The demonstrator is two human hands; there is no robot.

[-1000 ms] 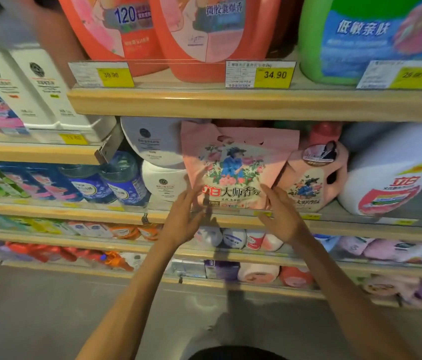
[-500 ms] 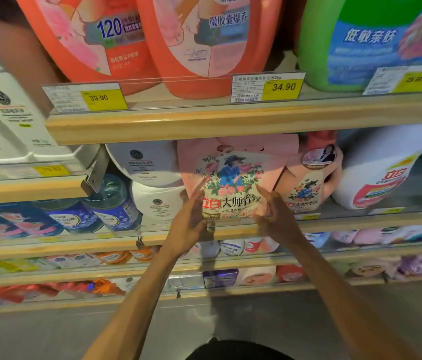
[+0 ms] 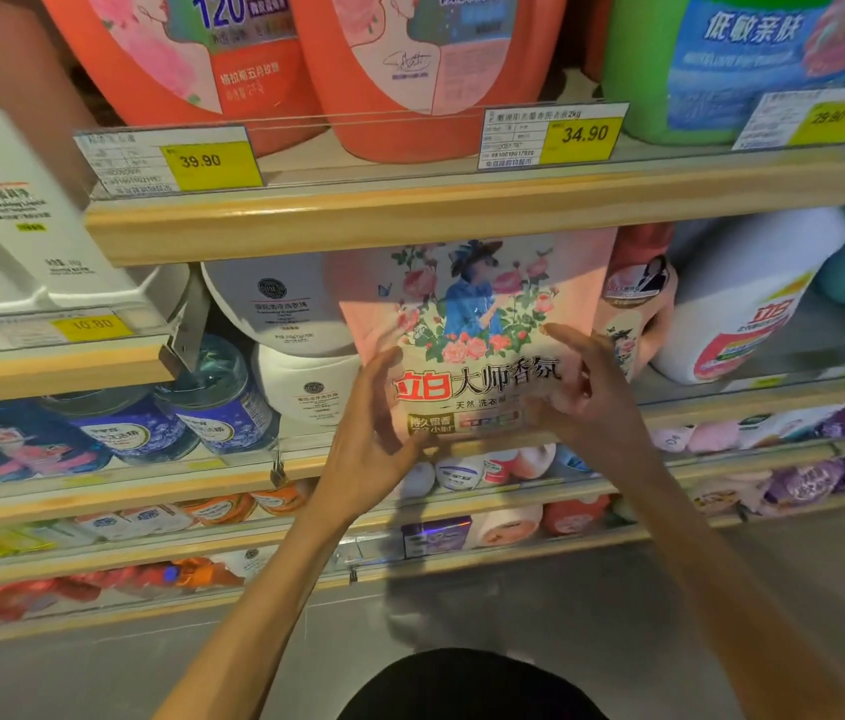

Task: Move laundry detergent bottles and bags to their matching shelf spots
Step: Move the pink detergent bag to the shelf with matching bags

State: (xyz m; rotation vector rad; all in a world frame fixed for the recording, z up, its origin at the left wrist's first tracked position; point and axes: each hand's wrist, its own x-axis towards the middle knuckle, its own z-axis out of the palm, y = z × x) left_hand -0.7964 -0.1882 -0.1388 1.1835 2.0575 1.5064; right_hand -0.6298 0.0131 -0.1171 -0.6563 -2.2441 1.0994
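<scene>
Both of my hands have closed in on the bag over the last second: the left hand (image 3: 373,433) now cups the lower left corner of the pink floral detergent pouch (image 3: 467,324), and the right hand (image 3: 584,392) presses its lower right edge, fingers curled onto the printed front. A second ago the hands hovered just short of it with fingers spread; now they are clamped on it from either side, apart from each other with the bag between them. The pouch stands upright on the pale wooden middle shelf (image 3: 721,402), its top hidden behind the front lip of the shelf above. It sits between the stacked white round tubs (image 3: 301,345) on its left and a pink handled bottle (image 3: 638,304) bearing the same floral picture on its right, touching or nearly touching that bottle. I judge this to be the matching spot, since the neighbour carries the same design, so the grip reads as a final straightening or a push back from the edge. The view has drawn nearer the shelf too. The orange jugs (image 3: 399,70) overhead play no part.
</scene>
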